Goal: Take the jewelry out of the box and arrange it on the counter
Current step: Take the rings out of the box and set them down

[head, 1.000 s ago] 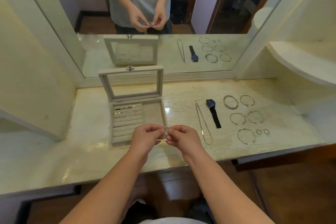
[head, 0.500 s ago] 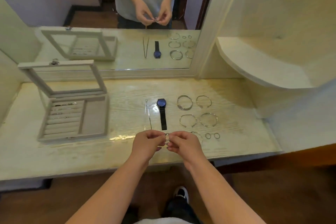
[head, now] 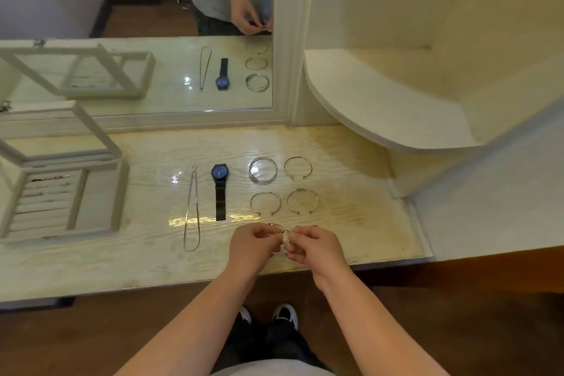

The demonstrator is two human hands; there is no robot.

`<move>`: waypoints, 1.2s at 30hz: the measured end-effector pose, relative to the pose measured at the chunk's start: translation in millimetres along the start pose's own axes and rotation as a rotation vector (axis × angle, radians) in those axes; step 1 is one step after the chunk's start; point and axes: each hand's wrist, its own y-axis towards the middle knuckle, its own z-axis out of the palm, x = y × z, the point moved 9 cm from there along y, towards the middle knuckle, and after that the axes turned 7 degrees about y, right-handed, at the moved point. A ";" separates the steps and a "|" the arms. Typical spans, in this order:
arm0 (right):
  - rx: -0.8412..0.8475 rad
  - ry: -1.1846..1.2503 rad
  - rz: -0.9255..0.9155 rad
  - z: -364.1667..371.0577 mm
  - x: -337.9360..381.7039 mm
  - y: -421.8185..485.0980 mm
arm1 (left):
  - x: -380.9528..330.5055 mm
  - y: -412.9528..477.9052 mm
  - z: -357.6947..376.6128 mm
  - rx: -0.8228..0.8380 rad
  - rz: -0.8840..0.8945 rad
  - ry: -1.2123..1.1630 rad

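I've carried the ring (head: 285,236), pinched between left hand (head: 254,246) and right hand (head: 314,249), from the box (head: 58,192) to the counter (head: 351,223) front edge, ready to place

The jewelry box (head: 61,192) stands open at the counter's (head: 351,192) left end, pale lid tilted up, small pieces still tucked in its padded rows (too small to tell which). To its right lie a long chain necklace (head: 191,210), a dark watch (head: 220,189) with its strap laid straight, a stacked bangle (head: 263,170) and three open cuff bracelets (head: 298,167). A thin silver ring (head: 285,235) sits pinched between both hands.
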 end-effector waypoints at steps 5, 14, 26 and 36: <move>-0.038 -0.018 0.029 -17.3 -2.3 6.2 | 2.0 6.9 19.8 -0.002 -0.014 0.063; -0.149 -0.173 0.041 -37.6 -5.2 15.0 | 11.3 11.5 42.5 0.060 -0.088 0.151; -0.107 -0.481 0.022 -33.8 9.1 19.2 | 11.5 13.6 48.3 0.089 -0.125 0.187; -0.099 -0.550 0.050 -31.9 10.1 17.9 | 10.4 13.2 49.8 0.125 -0.135 0.198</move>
